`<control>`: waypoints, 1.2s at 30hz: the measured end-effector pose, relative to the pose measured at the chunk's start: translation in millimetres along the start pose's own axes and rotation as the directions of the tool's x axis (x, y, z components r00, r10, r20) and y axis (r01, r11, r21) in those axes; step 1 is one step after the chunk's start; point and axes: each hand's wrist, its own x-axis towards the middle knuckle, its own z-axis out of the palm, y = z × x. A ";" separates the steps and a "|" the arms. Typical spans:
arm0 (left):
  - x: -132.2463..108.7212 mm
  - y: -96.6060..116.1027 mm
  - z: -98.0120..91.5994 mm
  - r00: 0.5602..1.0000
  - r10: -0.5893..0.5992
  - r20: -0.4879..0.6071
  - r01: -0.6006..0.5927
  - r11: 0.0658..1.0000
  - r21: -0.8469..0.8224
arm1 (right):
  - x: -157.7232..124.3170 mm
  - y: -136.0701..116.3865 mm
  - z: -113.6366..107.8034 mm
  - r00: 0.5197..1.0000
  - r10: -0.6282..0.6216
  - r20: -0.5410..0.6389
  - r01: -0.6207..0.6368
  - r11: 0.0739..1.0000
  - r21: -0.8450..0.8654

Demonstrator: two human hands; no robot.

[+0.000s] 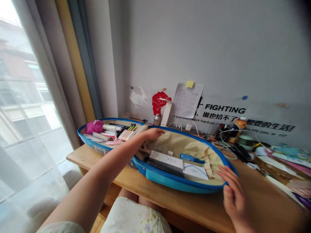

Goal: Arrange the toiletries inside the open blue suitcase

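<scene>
An oval blue suitcase [175, 185] lies spread open on the wooden desk, its two halves side by side. My left hand [154, 133] reaches over the inner end of the right half, near its far rim, fingers pointing right and nothing visible in them. At the right end, my right hand [233, 191] rests against the rim with fingers stretched over the edge. In this beige-lined half lie a white printed box [166, 160], a second white box [195, 171], a blue bottle [190, 158] and a clear tube-like item [157, 149].
The left half holds a purple bath puff [94, 127], a white tube [112, 127] and a pack of cotton swabs [126, 135]. Behind stand a power strip [166, 114] and an orange bottle [237, 129]. Cables and papers crowd the right. Curtains [65, 64] hang left.
</scene>
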 end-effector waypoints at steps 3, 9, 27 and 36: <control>-4.6 -18.7 -38.5 0.987 -0.056 -0.151 0.076 0.988 0.134 | 0.8 -0.9 -0.4 1.000 -0.004 0.005 0.004 1.000 -0.002; -60.9 -92.9 -103.3 0.894 -0.313 -0.321 0.433 0.790 0.434 | 0.7 -2.1 -0.4 1.000 0.005 -0.004 -0.005 1.000 -0.001; -102.4 -137.9 -117.8 0.863 -0.420 -0.280 0.486 0.544 0.684 | 3.4 -6.1 -3.3 1.000 0.005 0.023 -0.004 0.999 -0.038; -68.3 -70.6 -136.7 0.756 -0.311 -0.575 0.554 0.773 0.310 | 2.2 -4.6 -2.0 1.000 0.005 0.012 -0.005 1.000 0.000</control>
